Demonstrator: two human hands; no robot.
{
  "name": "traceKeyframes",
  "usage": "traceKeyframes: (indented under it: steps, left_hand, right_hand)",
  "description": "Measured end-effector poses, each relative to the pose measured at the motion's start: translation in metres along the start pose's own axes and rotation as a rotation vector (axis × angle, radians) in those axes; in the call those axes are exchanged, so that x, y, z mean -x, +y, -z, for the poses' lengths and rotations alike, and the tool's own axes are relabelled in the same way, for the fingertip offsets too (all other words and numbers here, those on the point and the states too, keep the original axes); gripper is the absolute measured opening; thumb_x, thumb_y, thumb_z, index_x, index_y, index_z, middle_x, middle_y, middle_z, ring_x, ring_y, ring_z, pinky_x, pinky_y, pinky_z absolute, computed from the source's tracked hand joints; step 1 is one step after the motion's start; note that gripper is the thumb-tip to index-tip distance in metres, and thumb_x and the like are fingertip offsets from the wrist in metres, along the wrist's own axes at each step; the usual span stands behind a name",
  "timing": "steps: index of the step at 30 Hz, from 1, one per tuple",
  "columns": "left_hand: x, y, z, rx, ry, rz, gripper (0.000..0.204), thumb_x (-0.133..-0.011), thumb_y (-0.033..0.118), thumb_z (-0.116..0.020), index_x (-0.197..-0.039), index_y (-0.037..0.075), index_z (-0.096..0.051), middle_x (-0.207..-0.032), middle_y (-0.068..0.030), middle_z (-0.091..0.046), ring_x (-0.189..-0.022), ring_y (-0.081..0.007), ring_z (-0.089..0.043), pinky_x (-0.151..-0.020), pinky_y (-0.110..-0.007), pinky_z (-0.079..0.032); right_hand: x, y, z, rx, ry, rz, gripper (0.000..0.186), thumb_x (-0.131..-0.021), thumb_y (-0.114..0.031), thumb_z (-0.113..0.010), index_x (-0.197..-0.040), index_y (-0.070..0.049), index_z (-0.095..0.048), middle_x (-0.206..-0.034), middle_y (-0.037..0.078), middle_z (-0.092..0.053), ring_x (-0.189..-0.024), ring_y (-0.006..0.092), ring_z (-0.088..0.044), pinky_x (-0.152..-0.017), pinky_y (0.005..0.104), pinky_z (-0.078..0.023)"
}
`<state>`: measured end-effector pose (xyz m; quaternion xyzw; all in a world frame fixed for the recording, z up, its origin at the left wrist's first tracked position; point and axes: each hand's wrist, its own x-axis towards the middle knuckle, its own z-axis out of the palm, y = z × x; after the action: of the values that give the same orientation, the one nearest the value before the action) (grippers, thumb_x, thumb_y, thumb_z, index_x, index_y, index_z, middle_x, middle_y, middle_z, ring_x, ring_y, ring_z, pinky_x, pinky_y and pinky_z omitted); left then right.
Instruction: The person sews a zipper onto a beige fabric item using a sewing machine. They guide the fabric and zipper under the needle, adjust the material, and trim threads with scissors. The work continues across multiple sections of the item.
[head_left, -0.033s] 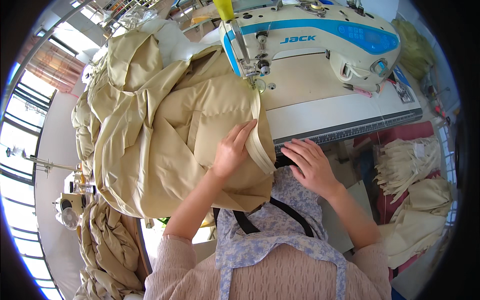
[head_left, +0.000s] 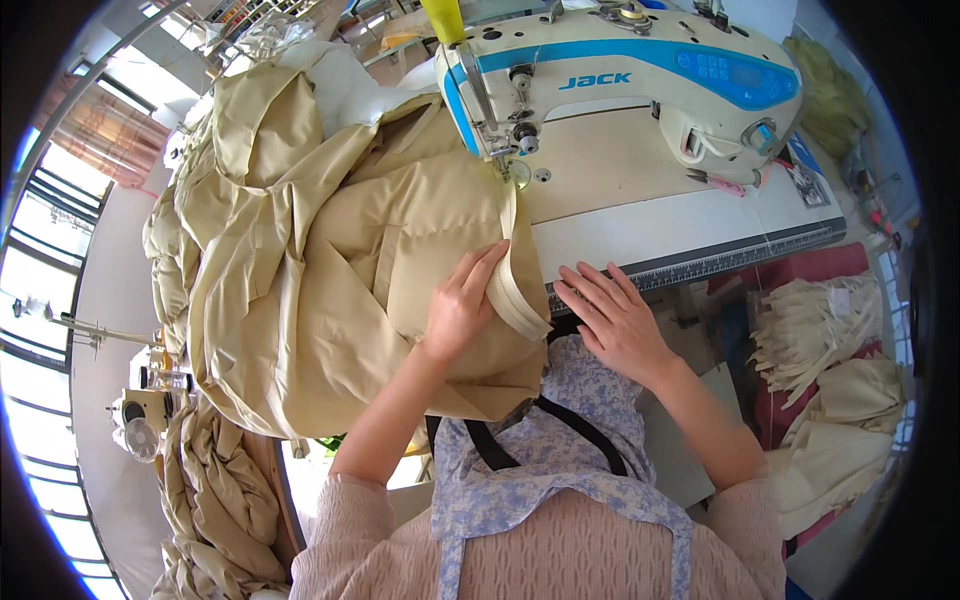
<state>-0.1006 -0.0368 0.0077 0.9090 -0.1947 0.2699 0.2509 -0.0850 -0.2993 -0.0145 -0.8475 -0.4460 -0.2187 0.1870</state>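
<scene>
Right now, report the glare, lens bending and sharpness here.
Head view: glare washes out the window at far left; head view: its side edge curves near the picture's rim; head view: left hand, right hand and beige cloth look reasonably sharp.

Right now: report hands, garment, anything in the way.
Left hand on tan garment, at cream strip. Right hand open, near ruler edge. Strip runs up to sewing machine. Pink tool apart from garment.
</scene>
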Motion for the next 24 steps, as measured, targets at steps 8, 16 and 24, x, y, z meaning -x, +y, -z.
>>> traceKeyframes:
  steps: [8,16,24]
  left_hand:
    - [-0.045,-0.007,0.007,0.010,0.005,-0.064,0.037,-0.082,0.009,-0.073,-0.117,0.002,-0.063,-0.114,-0.0119,-0.072,-0.105,-0.0353,-0.071,-0.099,-0.050,-0.056]
    - [-0.036,-0.016,-0.007,-0.041,-0.217,-0.049,0.042,-0.076,0.002,-0.074,-0.118,0.001,-0.067,-0.125,-0.0109,-0.071,-0.101,-0.0331,-0.070,-0.087,-0.039,-0.058]
    - [-0.065,-0.018,0.014,0.009,-0.151,0.028,0.040,-0.077,0.006,-0.071,-0.117,0.000,-0.068,-0.122,-0.0122,-0.070,-0.115,-0.0335,-0.066,-0.107,-0.050,-0.050]
  right_hand:
    - [-0.045,0.015,-0.049,-0.255,0.072,0.200,0.044,-0.075,-0.012,-0.073,-0.118,-0.003,-0.070,-0.126,0.007,-0.065,-0.127,0.0246,-0.058,-0.112,0.0431,-0.048]
    - [-0.054,0.015,-0.047,-0.317,0.099,0.225,0.018,-0.077,-0.008,-0.069,-0.095,-0.002,-0.071,-0.108,0.008,-0.065,-0.108,0.0254,-0.064,-0.103,0.0423,-0.054]
    - [-0.055,0.018,-0.048,-0.388,0.147,0.232,0.018,-0.075,-0.011,-0.073,-0.093,-0.008,-0.073,-0.102,0.001,-0.069,-0.105,0.0185,-0.066,-0.092,0.0353,-0.051]
